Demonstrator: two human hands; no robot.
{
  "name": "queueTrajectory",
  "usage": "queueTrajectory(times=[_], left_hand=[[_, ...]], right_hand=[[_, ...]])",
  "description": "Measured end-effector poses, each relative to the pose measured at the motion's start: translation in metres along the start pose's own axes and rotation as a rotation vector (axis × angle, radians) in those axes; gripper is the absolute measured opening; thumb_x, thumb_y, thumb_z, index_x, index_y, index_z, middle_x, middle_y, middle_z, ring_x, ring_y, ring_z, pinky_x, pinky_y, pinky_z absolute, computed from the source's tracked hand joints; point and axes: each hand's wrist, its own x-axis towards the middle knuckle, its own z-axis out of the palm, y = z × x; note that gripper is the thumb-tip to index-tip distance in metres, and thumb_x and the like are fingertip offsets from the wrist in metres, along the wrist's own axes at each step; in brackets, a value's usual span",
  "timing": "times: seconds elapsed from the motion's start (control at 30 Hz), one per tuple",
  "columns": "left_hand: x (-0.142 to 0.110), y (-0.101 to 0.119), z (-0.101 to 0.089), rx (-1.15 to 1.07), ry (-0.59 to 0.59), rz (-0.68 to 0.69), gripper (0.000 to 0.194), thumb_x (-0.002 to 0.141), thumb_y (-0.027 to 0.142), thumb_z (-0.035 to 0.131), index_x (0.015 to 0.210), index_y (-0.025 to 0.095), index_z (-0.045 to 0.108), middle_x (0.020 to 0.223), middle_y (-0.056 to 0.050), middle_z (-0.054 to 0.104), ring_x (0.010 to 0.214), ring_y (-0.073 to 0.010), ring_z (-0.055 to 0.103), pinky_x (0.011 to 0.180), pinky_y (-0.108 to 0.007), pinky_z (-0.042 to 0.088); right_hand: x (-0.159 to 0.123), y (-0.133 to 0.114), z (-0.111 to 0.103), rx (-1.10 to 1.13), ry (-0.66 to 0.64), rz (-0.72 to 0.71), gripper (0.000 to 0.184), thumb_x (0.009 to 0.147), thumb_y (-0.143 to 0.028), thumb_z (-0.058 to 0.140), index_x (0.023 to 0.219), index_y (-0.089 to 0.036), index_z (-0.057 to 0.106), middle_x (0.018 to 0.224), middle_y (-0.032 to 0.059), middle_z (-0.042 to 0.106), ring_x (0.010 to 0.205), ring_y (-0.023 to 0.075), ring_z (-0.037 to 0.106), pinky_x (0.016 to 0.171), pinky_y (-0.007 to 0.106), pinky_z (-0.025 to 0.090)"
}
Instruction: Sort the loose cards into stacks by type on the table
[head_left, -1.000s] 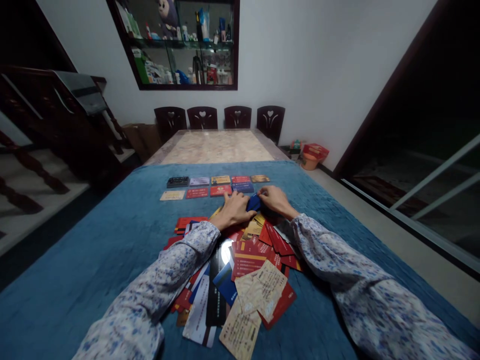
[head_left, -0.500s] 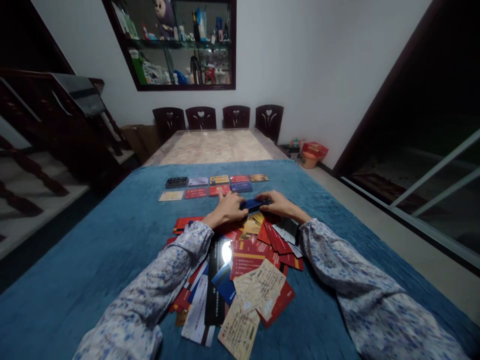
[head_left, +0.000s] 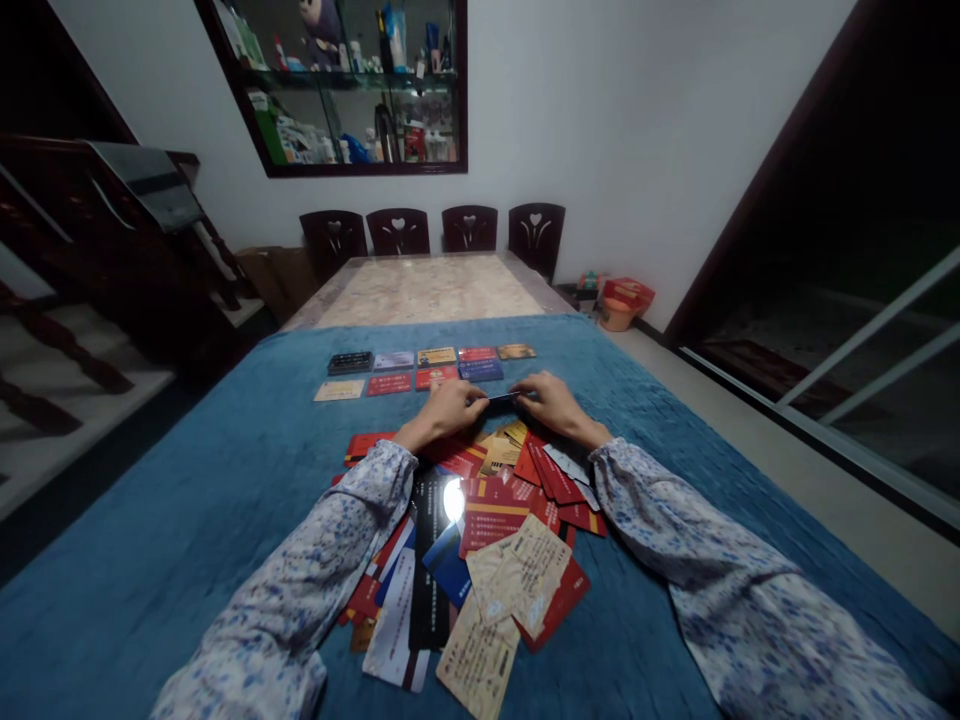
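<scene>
Between my hands a dark blue card (head_left: 501,397) is seen nearly edge-on as a thin line. My left hand (head_left: 446,408) pinches its left end, and my right hand (head_left: 553,403) pinches its right end. Below my hands lies a loose, overlapping pile of cards: red cards (head_left: 495,518), a long black card (head_left: 429,590), cream cards (head_left: 478,655) and a white card (head_left: 395,630). Beyond my hands, cards lie in two rows, among them a black stack (head_left: 350,363), a yellow card (head_left: 436,357), a blue card (head_left: 481,370) and a cream card (head_left: 339,391).
A blue cloth (head_left: 202,520) covers the near part of the table; the bare marble-like tabletop (head_left: 442,287) shows beyond it. Several dark chairs (head_left: 470,230) stand at the far end. A wall cabinet (head_left: 352,85) holds bottles. A red bag (head_left: 628,293) sits on the floor at right.
The blue card has tilted, from showing its flat face to nearly edge-on. My hands have turned slightly with it, and both still hold it. The other cards lie as before.
</scene>
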Motion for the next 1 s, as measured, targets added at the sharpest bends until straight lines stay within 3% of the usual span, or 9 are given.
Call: queueTrajectory(times=[0.17,0.37,1.0], left_hand=[[0.005,-0.010,0.006,-0.022,0.068,0.035,0.027,0.096,0.024,0.058,0.100,0.020,0.084,0.104,-0.010,0.082,0.100,-0.0255,0.073,0.099,-0.039,0.051],[0.008,-0.018,0.012,-0.022,0.125,0.016,0.030,0.092,0.014,0.059,0.110,0.020,0.083,0.114,-0.011,0.081,0.109,-0.0279,0.074,0.103,-0.042,0.052],[0.011,-0.025,0.020,-0.206,0.251,0.020,0.022,0.089,0.011,0.066,0.098,0.018,0.084,0.096,-0.007,0.083,0.088,-0.0211,0.076,0.086,-0.030,0.057]], right_hand=[[0.002,0.003,0.007,0.002,0.105,0.015,0.024,0.097,-0.024,0.060,0.107,-0.019,0.081,0.104,0.0103,0.077,0.099,0.0235,0.062,0.087,0.032,0.044],[0.005,0.009,0.017,0.056,0.195,0.001,0.017,0.095,-0.024,0.064,0.093,-0.020,0.080,0.093,0.0085,0.074,0.090,0.0226,0.059,0.082,0.032,0.042],[0.003,0.010,0.019,0.004,0.088,0.066,0.025,0.092,-0.029,0.064,0.108,-0.021,0.080,0.105,0.0102,0.072,0.100,0.0265,0.057,0.083,0.034,0.040]])
